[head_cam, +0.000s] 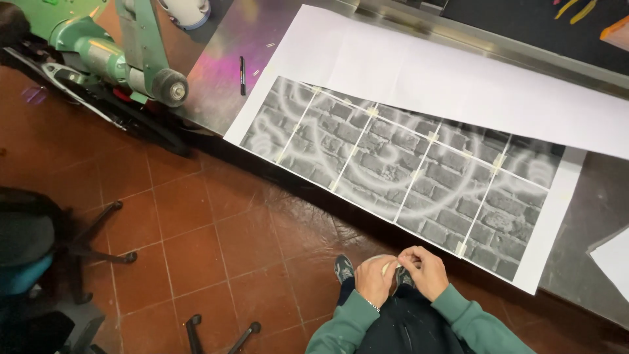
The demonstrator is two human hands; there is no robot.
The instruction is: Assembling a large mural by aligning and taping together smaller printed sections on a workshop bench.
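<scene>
My left hand [376, 278] and my right hand [422, 270] meet close to my body, below the table's edge. Between them they hold a pale roll of tape [384, 264], and the fingertips of both hands pinch at its rim. Both sleeves are dark green. Just beyond my hands, a long strip of grey brick-wall printed sheets [406, 172] lies joined with small pale tape pieces on wide white paper [458, 78] across the metal table [216, 78].
A black marker [242, 74] lies on the table at the upper left. A green machine [108, 52] stands at the far left. A dark office chair [39, 249] sits on the red tile floor [216, 242]. My shoe [344, 267] shows below my hands.
</scene>
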